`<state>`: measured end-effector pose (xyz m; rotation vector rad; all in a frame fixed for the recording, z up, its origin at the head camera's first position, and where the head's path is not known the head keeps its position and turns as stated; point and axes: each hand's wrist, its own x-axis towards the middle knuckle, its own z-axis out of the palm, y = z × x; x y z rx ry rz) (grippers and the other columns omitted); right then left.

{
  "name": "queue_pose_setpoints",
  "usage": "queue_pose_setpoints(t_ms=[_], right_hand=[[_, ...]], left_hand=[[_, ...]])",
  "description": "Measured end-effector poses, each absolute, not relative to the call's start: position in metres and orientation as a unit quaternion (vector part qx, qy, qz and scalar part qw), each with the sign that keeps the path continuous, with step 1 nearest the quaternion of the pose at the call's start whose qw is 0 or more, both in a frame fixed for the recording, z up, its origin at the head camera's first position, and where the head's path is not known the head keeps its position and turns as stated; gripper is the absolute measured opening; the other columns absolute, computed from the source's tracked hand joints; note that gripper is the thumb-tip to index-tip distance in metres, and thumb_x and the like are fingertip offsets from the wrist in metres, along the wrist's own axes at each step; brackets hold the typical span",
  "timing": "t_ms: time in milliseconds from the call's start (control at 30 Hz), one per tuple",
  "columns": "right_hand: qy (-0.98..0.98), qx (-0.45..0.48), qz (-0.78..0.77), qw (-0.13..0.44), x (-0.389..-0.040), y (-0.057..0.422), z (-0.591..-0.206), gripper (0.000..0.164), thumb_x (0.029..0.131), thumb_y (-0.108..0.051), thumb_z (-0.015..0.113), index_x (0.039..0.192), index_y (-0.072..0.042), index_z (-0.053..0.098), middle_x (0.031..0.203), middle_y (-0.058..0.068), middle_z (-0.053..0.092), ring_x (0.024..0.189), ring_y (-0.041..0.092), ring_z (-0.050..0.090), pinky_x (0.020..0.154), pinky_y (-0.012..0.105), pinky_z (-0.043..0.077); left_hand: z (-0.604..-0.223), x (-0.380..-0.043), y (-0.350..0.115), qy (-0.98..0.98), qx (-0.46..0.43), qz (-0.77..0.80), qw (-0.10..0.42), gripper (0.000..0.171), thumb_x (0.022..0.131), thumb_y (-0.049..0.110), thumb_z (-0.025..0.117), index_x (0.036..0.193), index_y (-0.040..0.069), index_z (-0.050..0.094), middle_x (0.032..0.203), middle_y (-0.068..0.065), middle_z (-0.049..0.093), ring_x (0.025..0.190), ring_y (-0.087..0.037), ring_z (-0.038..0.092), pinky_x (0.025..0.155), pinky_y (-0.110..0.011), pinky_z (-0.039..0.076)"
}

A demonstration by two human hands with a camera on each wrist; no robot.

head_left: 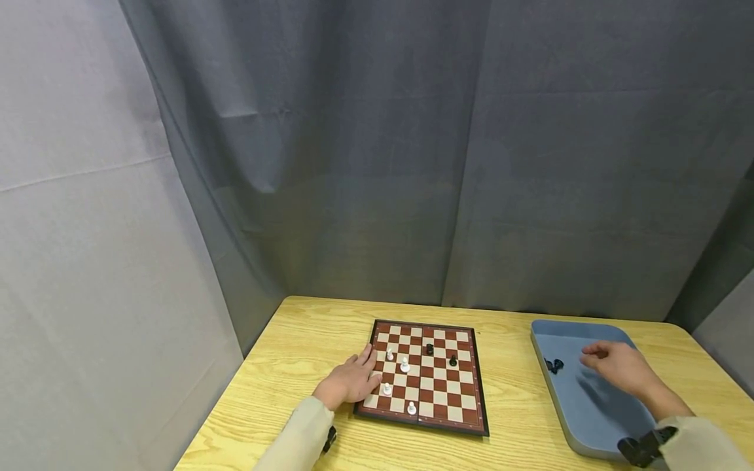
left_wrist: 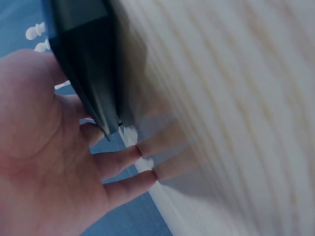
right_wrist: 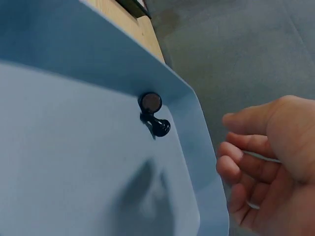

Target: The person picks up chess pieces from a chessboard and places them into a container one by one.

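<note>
My left hand (head_left: 351, 379) rests at the left edge of a brown and cream chessboard (head_left: 438, 386), its fingers stretched out. The left wrist view shows two fingertips touching the wooden tabletop beside the board's dark side. Several white chess pieces (head_left: 404, 365) stand near that hand on the board's left half. A black pawn (head_left: 453, 361) and another black piece (head_left: 429, 349) are on the right half. My right hand (head_left: 615, 369) hovers over a blue tray (head_left: 595, 418) with loosely bent fingers, holding nothing. Left of it, black chess pieces (right_wrist: 160, 128) lie by the tray's wall.
The wooden table (head_left: 512, 405) extends between the board and the tray. A grey curtain (head_left: 377, 163) hangs behind the table's back edge, and a paler cloth (head_left: 88, 261) hangs at the left.
</note>
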<state>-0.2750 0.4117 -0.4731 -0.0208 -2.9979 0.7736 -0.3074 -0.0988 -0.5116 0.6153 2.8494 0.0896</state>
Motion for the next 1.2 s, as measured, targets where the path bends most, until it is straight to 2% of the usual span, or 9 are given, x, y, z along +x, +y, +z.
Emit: queue_pose_setpoints(t_ms=[133, 467, 767, 1200], right_hand=[[-0.965, 0.009, 0.261, 0.038, -0.273, 0.401, -0.471, 0.047, 0.090, -0.033, 0.064, 0.109, 0.010, 0.063, 0.094, 0.018, 0.065, 0.083, 0.032, 0.061, 0.063, 0.043, 0.050], [-0.951, 0.064, 0.292, 0.085, -0.270, 0.362, -0.469, 0.038, 0.090, -0.027, 0.066, 0.109, 0.006, 0.065, 0.092, 0.010, 0.066, 0.080, 0.025, 0.060, 0.059, 0.034, 0.048], [-0.939, 0.101, 0.314, 0.093, -0.276, 0.328, -0.472, 0.034, 0.090, -0.026, 0.066, 0.109, 0.001, 0.066, 0.090, 0.003, 0.064, 0.078, 0.017, 0.059, 0.060, 0.030, 0.048], [-0.924, 0.123, 0.355, 0.068, -0.286, 0.288, -0.485, 0.030, 0.088, -0.021, 0.069, 0.108, 0.001, 0.066, 0.088, 0.002, 0.064, 0.079, 0.018, 0.059, 0.063, 0.030, 0.049]], left_hand=[[-0.513, -0.308, -0.099, 0.971, 0.210, 0.029, 0.112, 0.063, 0.102, 0.049, 0.028, 0.152, 0.013, 0.021, 0.158, -0.008, 0.011, 0.135, -0.036, 0.031, 0.102, -0.046, 0.038], [-0.514, -0.309, -0.100, 0.971, 0.212, 0.024, 0.108, 0.063, 0.102, 0.049, 0.027, 0.153, 0.013, 0.021, 0.158, -0.008, 0.011, 0.135, -0.036, 0.032, 0.101, -0.047, 0.039], [-0.513, -0.310, -0.099, 0.971, 0.211, 0.032, 0.111, 0.063, 0.102, 0.049, 0.027, 0.153, 0.012, 0.020, 0.158, -0.007, 0.010, 0.135, -0.036, 0.031, 0.101, -0.048, 0.038], [-0.515, -0.310, -0.099, 0.970, 0.214, 0.028, 0.111, 0.063, 0.102, 0.050, 0.027, 0.153, 0.013, 0.020, 0.158, -0.007, 0.009, 0.135, -0.036, 0.031, 0.103, -0.046, 0.037]])
